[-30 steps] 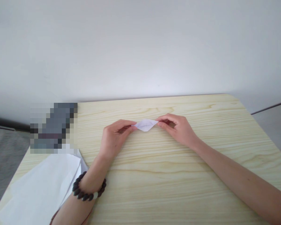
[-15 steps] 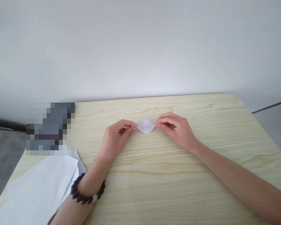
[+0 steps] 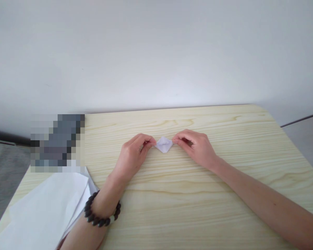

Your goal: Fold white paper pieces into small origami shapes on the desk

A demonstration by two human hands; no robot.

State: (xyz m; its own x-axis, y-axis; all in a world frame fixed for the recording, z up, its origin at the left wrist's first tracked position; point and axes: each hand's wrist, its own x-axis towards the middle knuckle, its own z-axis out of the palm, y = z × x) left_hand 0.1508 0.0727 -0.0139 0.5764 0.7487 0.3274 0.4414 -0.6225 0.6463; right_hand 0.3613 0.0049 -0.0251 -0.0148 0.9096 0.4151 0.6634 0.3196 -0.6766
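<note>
A small folded piece of white paper [image 3: 164,144], diamond-shaped, is held just above a light wooden table [image 3: 187,201]. My left hand [image 3: 135,156] pinches its left tip between thumb and fingers. My right hand [image 3: 197,147] pinches its right tip the same way. Both hands are closed on the paper, with their heels near or on the tabletop. A dark beaded bracelet [image 3: 102,212] circles my left wrist.
Loose white sheets of paper [image 3: 45,211] lie at the table's near left corner. Behind them is a pixelated blurred patch [image 3: 57,143]. A plain pale wall [image 3: 156,52] runs along the table's far edge. Grey floor shows at left and right.
My two hands have moved closer together, and the folded paper between them now looks narrower and more squeezed than a second ago.
</note>
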